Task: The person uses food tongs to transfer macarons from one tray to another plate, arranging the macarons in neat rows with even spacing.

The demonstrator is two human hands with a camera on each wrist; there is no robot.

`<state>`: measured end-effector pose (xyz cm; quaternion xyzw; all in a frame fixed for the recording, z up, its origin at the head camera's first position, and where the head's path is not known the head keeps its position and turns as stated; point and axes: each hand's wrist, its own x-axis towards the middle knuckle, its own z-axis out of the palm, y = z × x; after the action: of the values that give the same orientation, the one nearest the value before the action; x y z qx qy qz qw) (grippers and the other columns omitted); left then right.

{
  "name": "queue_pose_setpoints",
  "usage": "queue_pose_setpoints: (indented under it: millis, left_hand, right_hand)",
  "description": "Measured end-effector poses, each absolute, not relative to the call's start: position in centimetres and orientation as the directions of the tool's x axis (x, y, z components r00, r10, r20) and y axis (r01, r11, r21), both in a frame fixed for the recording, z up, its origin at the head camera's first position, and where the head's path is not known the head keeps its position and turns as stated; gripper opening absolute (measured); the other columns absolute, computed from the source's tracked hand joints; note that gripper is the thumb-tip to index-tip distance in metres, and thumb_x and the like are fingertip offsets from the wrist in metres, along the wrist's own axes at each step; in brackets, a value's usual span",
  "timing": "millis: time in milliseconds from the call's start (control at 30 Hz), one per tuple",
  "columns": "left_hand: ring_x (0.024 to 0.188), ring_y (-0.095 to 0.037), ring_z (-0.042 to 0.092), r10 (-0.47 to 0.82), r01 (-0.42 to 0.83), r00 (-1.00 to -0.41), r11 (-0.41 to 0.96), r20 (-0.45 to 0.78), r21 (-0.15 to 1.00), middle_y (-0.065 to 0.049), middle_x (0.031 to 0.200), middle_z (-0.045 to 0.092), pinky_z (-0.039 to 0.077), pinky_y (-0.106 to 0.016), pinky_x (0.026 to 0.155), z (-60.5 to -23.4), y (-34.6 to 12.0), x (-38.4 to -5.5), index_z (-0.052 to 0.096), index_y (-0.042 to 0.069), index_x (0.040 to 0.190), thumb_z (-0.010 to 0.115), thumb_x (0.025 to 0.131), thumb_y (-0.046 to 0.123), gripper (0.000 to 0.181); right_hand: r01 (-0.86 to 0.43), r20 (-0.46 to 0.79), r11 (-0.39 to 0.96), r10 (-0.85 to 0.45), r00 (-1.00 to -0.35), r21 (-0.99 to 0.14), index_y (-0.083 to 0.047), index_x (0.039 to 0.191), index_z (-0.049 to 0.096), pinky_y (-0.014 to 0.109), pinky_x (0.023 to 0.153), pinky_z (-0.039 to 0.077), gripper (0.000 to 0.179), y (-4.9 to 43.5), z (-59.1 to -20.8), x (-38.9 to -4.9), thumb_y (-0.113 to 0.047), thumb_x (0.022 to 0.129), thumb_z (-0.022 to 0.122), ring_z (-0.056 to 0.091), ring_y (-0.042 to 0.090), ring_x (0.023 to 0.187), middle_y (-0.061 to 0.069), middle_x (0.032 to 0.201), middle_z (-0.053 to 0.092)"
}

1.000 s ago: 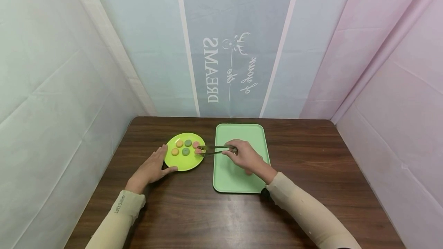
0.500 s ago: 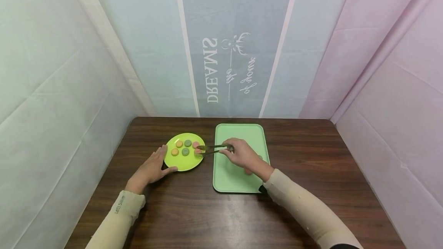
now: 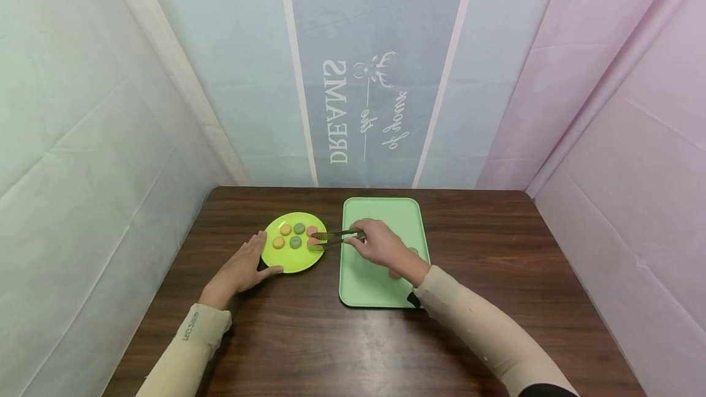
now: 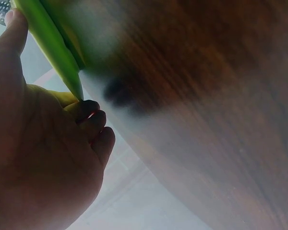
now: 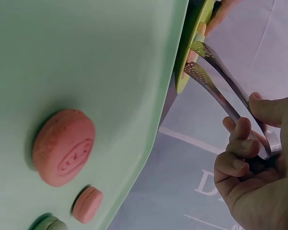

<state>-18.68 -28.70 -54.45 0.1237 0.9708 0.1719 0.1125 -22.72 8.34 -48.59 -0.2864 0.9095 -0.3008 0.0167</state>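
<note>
My right hand (image 3: 379, 242) grips a pair of metal tongs (image 3: 344, 234) by the rear end. Their perforated tips stand apart over the right side of a yellow-green plate (image 3: 295, 262), at the front pink macaron (image 3: 312, 242). Partly covered by the upper tip is another pink macaron (image 3: 312, 230). Two green macarons (image 3: 295, 242) and two orange-yellow macarons (image 3: 285, 230) lie farther left on the plate. At the plate's left rim rests my left hand (image 3: 239, 265), fingers extended along the edge and thumb at the front; the left wrist view shows its fingertips touching the rim.
A light green tray (image 3: 380, 210) lies right of the plate, under my right forearm. On it are a large-looking pink macaron (image 5: 65, 147), another pink macaron (image 5: 88, 204) and a green macaron (image 5: 50, 224). Fabric walls enclose the dark wooden table (image 3: 309, 336) at the back and sides.
My right hand has shifted slightly left, and the tongs' tips have slid a little farther over the plate around the front pink macaron. The left hand and plate stay still.
</note>
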Motion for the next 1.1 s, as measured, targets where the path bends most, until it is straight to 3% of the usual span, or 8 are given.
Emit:
queue_pose_setpoints:
  millis: [300, 1100]
  left_hand:
    - [0.162, -0.047, 0.015, 0.276, 0.199, -0.945, 0.911, -0.174, 0.362, -0.032, 0.175, 0.013, 0.016, -0.06, 0.134, -54.46, -28.69, -18.62, 0.011, -0.009, 0.169, 0.063, 0.101, 0.068, 0.115]
    - [0.162, -0.047, 0.016, 0.278, 0.203, -0.945, 0.91, -0.171, 0.362, -0.032, 0.175, 0.014, 0.017, -0.059, 0.134, -54.28, -28.61, -18.51, 0.011, -0.009, 0.168, 0.063, 0.101, 0.067, 0.114]
  right_hand:
    - [-0.53, 0.153, 0.647, -0.546, -0.824, -0.549, -0.003, 0.116, 0.079, 0.038, 0.082, 0.066, 0.023, 7.8, -48.38, -22.72, -0.023, 0.103, 0.076, 0.077, 0.022, 0.093, 0.01, 0.112, 0.078]
    - [-0.541, 0.135, 0.648, -0.567, -0.812, -0.536, -0.004, 0.119, 0.078, 0.033, 0.08, 0.066, 0.028, 7.46, -48.01, -22.62, -0.028, 0.106, 0.073, 0.077, 0.019, 0.095, 0.011, 0.114, 0.077]
